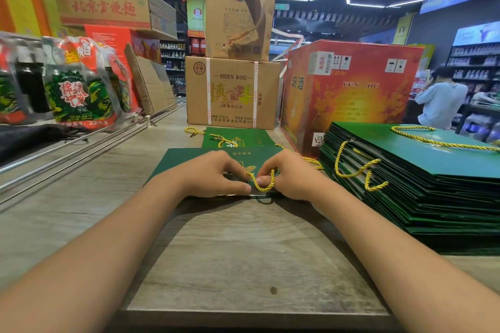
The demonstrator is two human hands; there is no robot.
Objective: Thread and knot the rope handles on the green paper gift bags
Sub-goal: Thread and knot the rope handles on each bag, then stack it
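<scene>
Green bag [189, 162] half hidden under both hands pinching yellow rope [263, 182].

We reach both bare forearms forward, our left hand [216, 174] and right hand [290, 176] meeting fingertip to fingertip, fingers curled in a pinch.

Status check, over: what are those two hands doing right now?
Left hand pressing bag. Right hand pinching yellow rope loop at bag's near edge. Nothing in the way; stack sits right.
</scene>
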